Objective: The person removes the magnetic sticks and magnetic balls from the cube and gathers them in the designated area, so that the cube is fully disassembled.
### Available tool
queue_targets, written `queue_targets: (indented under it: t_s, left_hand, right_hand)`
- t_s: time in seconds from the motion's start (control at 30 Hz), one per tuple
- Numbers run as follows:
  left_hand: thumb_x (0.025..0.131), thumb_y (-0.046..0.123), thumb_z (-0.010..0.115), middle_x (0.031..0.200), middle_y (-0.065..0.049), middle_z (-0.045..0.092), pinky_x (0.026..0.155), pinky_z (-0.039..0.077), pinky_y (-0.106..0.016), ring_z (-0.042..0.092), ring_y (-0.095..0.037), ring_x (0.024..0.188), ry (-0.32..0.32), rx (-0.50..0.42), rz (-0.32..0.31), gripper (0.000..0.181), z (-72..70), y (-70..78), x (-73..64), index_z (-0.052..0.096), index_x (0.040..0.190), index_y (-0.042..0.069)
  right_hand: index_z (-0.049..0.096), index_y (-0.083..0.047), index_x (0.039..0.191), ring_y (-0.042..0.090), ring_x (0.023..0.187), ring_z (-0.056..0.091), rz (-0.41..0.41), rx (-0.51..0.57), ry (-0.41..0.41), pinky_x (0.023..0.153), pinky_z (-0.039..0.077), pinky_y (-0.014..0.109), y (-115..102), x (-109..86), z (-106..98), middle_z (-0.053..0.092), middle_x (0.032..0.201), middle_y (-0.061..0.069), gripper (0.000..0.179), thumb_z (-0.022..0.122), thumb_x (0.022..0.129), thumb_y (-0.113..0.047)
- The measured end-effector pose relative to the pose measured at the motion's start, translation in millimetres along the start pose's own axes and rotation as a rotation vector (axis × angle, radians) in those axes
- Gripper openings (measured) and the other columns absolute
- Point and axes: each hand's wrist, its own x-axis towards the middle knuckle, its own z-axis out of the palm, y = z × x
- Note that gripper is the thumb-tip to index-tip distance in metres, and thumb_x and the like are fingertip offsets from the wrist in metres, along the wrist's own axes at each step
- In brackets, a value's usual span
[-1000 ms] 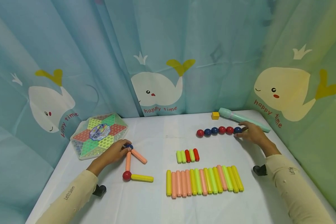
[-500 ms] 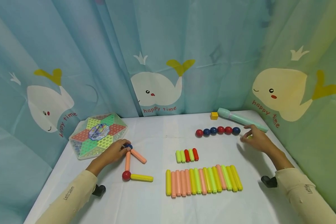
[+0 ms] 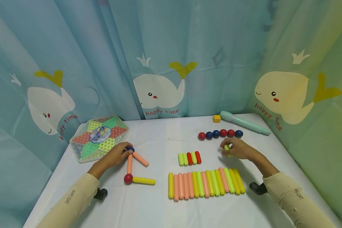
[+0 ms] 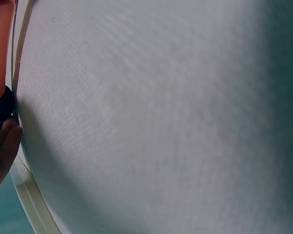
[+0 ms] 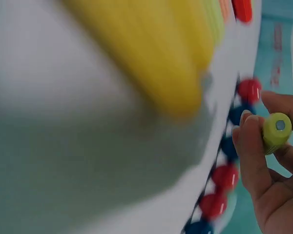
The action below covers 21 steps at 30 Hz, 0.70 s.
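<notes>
My left hand point(image 3: 116, 155) pinches a blue ball point(image 3: 131, 149) at the left of the table. Two pink magnetic sticks point(image 3: 140, 159) run from that ball. One of them leads to a red ball point(image 3: 128, 179), where a yellow stick point(image 3: 143, 180) points right. In the left wrist view, fingertips point(image 4: 9, 139) touch the blue ball point(image 4: 2, 106). My right hand point(image 3: 239, 148) holds a short yellow-green magnetic stick point(image 5: 276, 131) between thumb and fingers, its metal end showing in the right wrist view. It is raised between the ball row and the long sticks.
Red and blue balls point(image 3: 223, 133) line up at the back right, near a yellow cube point(image 3: 216, 118) and a mint-green tube point(image 3: 245, 123). Short sticks point(image 3: 189, 158) and a long stick row point(image 3: 206, 183) lie mid-table. A star-patterned game board point(image 3: 99, 137) sits back left.
My right hand has left the end of the ball row, pulled right, then swung left and nearer with the yellow-green stick. My left hand stays on the blue ball.
</notes>
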Motion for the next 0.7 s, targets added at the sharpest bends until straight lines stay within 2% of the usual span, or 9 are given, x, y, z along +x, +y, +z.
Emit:
queue_targets:
  t_s: [0.17,0.3,0.37,0.53,0.6,0.7]
  left_hand:
    - [0.104,0.023,0.056,0.132,-0.019,0.059,0.105,0.046,-0.054,0.057,-0.035,0.122,0.018,0.005,0.018,0.036,0.6,-1.1,-0.1,0.056,0.133,0.002]
    - [0.104,0.023,0.056,0.131,-0.018,0.060,0.105,0.046,-0.053,0.057,-0.033,0.122,0.019,0.016,0.015,0.035,2.3,-2.0,1.0,0.056,0.133,0.003]
    - [0.104,0.023,0.056,0.132,-0.018,0.059,0.106,0.045,-0.054,0.057,-0.033,0.122,0.014,0.020,0.011,0.035,2.3,-1.9,1.0,0.056,0.134,0.003]
    - [0.104,0.022,0.056,0.132,-0.019,0.059,0.106,0.045,-0.054,0.056,-0.035,0.123,0.016,0.025,0.020,0.035,0.9,-1.4,0.5,0.056,0.133,0.003]
    - [0.104,0.022,0.056,0.131,-0.019,0.060,0.105,0.045,-0.054,0.057,-0.035,0.123,0.017,0.021,0.025,0.035,0.6,-1.3,0.5,0.056,0.133,0.003]
    - [0.104,0.023,0.055,0.131,-0.019,0.060,0.105,0.045,-0.054,0.057,-0.035,0.123,0.015,0.020,0.024,0.035,0.9,-1.1,0.3,0.056,0.133,0.003]
  right_hand:
    - [0.067,-0.005,0.111,0.021,0.089,0.053,0.043,-0.041,-0.067,0.076,0.046,0.031,-19,21.6,24,0.063,0.103,0.008,0.033,0.079,0.087,-0.023]
    - [0.068,-0.007,0.112,0.021,0.088,0.054,0.097,-0.079,-0.082,0.075,0.047,0.030,-26,30.4,35,0.062,0.100,0.006,0.038,0.084,0.083,-0.027]
    - [0.069,-0.007,0.113,0.020,0.088,0.055,0.097,-0.095,-0.085,0.077,0.050,0.032,-27,31.6,36,0.064,0.101,0.006,0.041,0.085,0.081,-0.028]
    - [0.067,-0.006,0.121,0.022,0.095,0.057,0.027,-0.147,-0.117,0.089,0.054,0.042,-27,28.5,30,0.068,0.115,0.012,0.053,0.087,0.079,-0.033]
    - [0.063,-0.006,0.126,0.025,0.099,0.058,0.016,-0.166,-0.139,0.094,0.053,0.048,-27,25.6,28,0.065,0.120,0.016,0.063,0.087,0.077,-0.036]
    - [0.059,-0.008,0.129,0.027,0.103,0.058,0.029,-0.191,-0.167,0.097,0.051,0.053,-26,21.9,27,0.062,0.120,0.016,0.070,0.088,0.075,-0.041]
